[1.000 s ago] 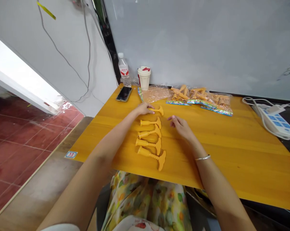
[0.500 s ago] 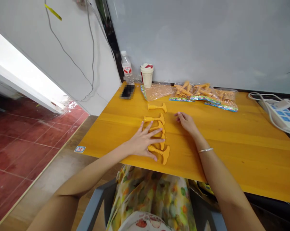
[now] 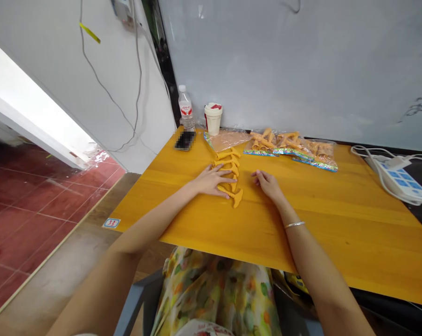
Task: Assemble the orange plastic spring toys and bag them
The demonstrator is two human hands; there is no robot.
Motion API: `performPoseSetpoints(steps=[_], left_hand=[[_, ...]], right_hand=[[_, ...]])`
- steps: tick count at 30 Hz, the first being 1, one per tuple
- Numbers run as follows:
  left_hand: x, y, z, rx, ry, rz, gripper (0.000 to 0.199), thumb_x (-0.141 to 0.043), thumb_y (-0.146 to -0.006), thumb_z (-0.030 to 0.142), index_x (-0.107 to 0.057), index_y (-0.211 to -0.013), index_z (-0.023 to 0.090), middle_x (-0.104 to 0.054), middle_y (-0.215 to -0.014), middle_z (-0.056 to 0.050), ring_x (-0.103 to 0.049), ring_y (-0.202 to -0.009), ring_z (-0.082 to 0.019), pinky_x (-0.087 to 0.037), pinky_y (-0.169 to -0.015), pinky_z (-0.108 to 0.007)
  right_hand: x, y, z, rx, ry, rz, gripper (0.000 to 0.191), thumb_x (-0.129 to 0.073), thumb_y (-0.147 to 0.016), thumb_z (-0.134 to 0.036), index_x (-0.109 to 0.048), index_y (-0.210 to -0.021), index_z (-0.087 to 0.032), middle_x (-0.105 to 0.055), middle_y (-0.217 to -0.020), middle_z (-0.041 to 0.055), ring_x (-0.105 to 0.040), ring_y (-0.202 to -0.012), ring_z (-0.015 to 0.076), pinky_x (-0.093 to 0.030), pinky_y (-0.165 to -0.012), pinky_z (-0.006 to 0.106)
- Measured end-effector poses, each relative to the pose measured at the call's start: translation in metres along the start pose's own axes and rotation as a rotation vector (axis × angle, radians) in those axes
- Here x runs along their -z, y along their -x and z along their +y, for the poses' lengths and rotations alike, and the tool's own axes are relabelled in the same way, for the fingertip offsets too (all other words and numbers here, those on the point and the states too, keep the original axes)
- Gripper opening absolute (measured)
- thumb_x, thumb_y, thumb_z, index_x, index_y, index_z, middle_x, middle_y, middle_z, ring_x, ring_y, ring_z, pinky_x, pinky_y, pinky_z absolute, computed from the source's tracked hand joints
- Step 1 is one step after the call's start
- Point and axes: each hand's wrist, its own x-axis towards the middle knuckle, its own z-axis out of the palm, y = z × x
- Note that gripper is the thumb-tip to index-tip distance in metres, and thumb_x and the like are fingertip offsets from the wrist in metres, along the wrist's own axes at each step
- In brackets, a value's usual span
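Several orange plastic trumpet-shaped pieces [image 3: 229, 164] lie bunched in a tight row on the yellow wooden table [image 3: 301, 219], each with a flared T-shaped end to the right. My left hand [image 3: 211, 181] rests flat, fingers spread, across the row, and partly hides its lower pieces. The nearest piece [image 3: 236, 197] pokes out beside my fingertips. My right hand [image 3: 268, 185] lies on the wood just right of the row, fingers loosely curled, touching no piece and holding nothing.
At the table's back edge stand a water bottle [image 3: 186, 109] and a white lidded cup [image 3: 213, 117], beside a phone [image 3: 184, 140]. Plastic bags of orange pieces [image 3: 289, 149] lie along the wall. A white power strip [image 3: 397, 182] sits at right.
The orange pieces, spaced apart in the earlier frames, now sit bunched closer together. My left hand has moved from the row's near end onto its middle. My right hand has barely moved.
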Motion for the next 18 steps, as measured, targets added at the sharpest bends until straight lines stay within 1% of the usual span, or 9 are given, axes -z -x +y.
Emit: performPoseSetpoints(steps=[3,5,7,9,12,14,15,16,18], left_hand=[[0.004,-0.001,0.000,0.008,-0.031,0.047,0.073,-0.065,-0.078,0.071,-0.052,-0.142,0.038,-0.040,-0.158,-0.007,-0.024,-0.149,-0.041,-0.015,-0.117,-0.067],[0.002,0.003,0.014,-0.026,-0.046,0.127,0.078,-0.066,-0.077,0.072,-0.052,-0.144,0.035,-0.041,-0.157,-0.009,-0.025,-0.148,-0.042,-0.013,-0.118,-0.066],[-0.006,0.010,0.038,-0.132,-0.036,0.214,0.079,-0.062,-0.079,0.073,-0.051,-0.145,0.031,-0.045,-0.154,-0.011,-0.029,-0.148,-0.039,-0.012,-0.120,-0.062],[-0.019,0.015,0.067,-0.286,-0.006,0.280,0.072,-0.055,-0.085,0.072,-0.054,-0.142,0.028,-0.050,-0.151,-0.010,-0.034,-0.146,-0.034,-0.013,-0.122,-0.056],[-0.040,0.012,0.107,-0.448,0.035,0.329,0.060,-0.052,-0.090,0.067,-0.060,-0.135,0.027,-0.057,-0.144,-0.009,-0.043,-0.141,-0.030,-0.024,-0.119,-0.050],[-0.051,0.005,0.125,-0.497,0.085,0.355,0.053,-0.053,-0.092,0.063,-0.064,-0.129,0.027,-0.064,-0.134,-0.009,-0.054,-0.129,-0.027,-0.035,-0.111,-0.044],[-0.055,0.002,0.131,-0.508,0.124,0.384,0.048,-0.054,-0.093,0.061,-0.067,-0.124,0.026,-0.069,-0.125,-0.008,-0.060,-0.120,-0.024,-0.041,-0.104,-0.040],[-0.059,-0.001,0.135,-0.508,0.170,0.425,0.042,-0.054,-0.094,0.058,-0.070,-0.116,0.026,-0.073,-0.112,-0.007,-0.065,-0.107,-0.021,-0.045,-0.095,-0.036],[-0.062,-0.005,0.135,-0.476,0.260,0.529,0.035,-0.052,-0.097,0.051,-0.074,-0.094,0.023,-0.074,-0.084,-0.004,-0.066,-0.082,-0.017,-0.045,-0.077,-0.032]], right_hand=[[0.000,0.000,0.001,0.003,0.019,-0.002,0.069,-0.036,-0.085,-0.079,-0.067,-0.090,-0.017,-0.062,-0.067,0.0028,-0.059,-0.064,0.0169,-0.046,-0.067,0.031],[-0.001,0.000,0.002,0.004,0.025,-0.010,0.068,-0.036,-0.085,-0.078,-0.067,-0.090,-0.018,-0.062,-0.068,0.0032,-0.058,-0.064,0.0171,-0.046,-0.067,0.031],[-0.001,0.000,0.004,0.012,0.033,-0.020,0.067,-0.036,-0.085,-0.078,-0.066,-0.090,-0.018,-0.063,-0.069,0.0036,-0.058,-0.065,0.0173,-0.046,-0.069,0.032],[-0.001,-0.001,0.006,0.019,0.044,-0.025,0.064,-0.037,-0.086,-0.076,-0.067,-0.091,-0.019,-0.064,-0.070,0.0039,-0.058,-0.065,0.0175,-0.046,-0.069,0.032],[-0.001,-0.001,0.007,0.017,0.054,-0.021,0.060,-0.040,-0.088,-0.072,-0.067,-0.092,-0.019,-0.065,-0.071,0.0042,-0.059,-0.067,0.0181,-0.046,-0.069,0.032],[-0.002,0.001,0.005,0.018,0.057,-0.014,0.057,-0.042,-0.088,-0.070,-0.067,-0.091,-0.018,-0.065,-0.071,0.0043,-0.059,-0.067,0.0182,-0.046,-0.069,0.031],[-0.003,0.002,0.004,0.020,0.059,-0.011,0.055,-0.043,-0.088,-0.068,-0.067,-0.091,-0.018,-0.065,-0.071,0.0042,-0.058,-0.068,0.0181,-0.046,-0.069,0.031],[-0.004,0.003,0.003,0.022,0.060,-0.008,0.053,-0.044,-0.088,-0.067,-0.067,-0.090,-0.019,-0.065,-0.071,0.0040,-0.058,-0.068,0.0178,-0.046,-0.069,0.031],[-0.004,0.005,0.002,0.017,0.061,0.001,0.049,-0.046,-0.088,-0.063,-0.067,-0.089,-0.019,-0.065,-0.070,0.0032,-0.058,-0.067,0.0168,-0.047,-0.069,0.030]])
